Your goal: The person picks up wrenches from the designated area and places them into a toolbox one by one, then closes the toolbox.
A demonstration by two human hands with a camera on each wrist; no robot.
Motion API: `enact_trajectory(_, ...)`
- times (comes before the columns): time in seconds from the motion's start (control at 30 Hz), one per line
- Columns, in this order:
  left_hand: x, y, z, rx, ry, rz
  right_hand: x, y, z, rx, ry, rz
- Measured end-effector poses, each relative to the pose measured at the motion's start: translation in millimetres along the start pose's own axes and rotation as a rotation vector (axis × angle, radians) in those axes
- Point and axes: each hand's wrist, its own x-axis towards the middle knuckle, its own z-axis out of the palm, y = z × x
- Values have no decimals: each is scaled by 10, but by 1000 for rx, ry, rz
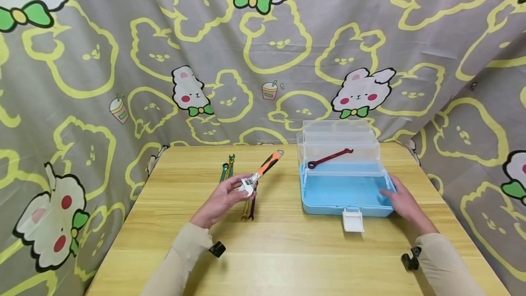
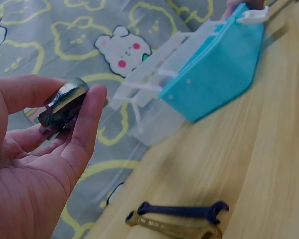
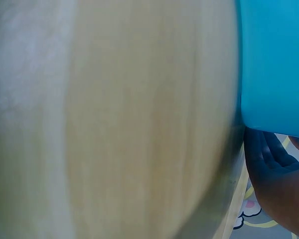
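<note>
Adjustable wrench [image 1: 260, 173] pinched at its metal head by left hand [image 1: 223, 198] fingers above loose wrenches [image 1: 249, 207] on desk [image 1: 287, 250]; right hand [image 1: 404, 204] fingers laid flat against blue toolbox [image 1: 345, 193], red wrench [image 1: 330, 158] inside

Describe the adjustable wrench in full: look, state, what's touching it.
The adjustable wrench has a shiny metal head and an orange-and-black grip ending in a metal hanging loop. The left hand grips it at the head, lifted above the wooden table, handle pointing away toward the backdrop. The left wrist view shows fingers and thumb around the metal head.
</note>
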Motion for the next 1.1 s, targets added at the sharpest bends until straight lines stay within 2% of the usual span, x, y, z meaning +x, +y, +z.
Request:
enact_trajectory(0.47, 273, 113, 302, -3, -63, -16, 21, -48, 2, -11, -4, 12)
enact_trajectory(0.8, 580, 32, 543, -6, -123, -18, 14, -21, -30, -9, -8, 28)
enact_trajectory(1.1, 750, 10, 753, -56, -182, -26, 7, 19, -4, 7, -5, 11)
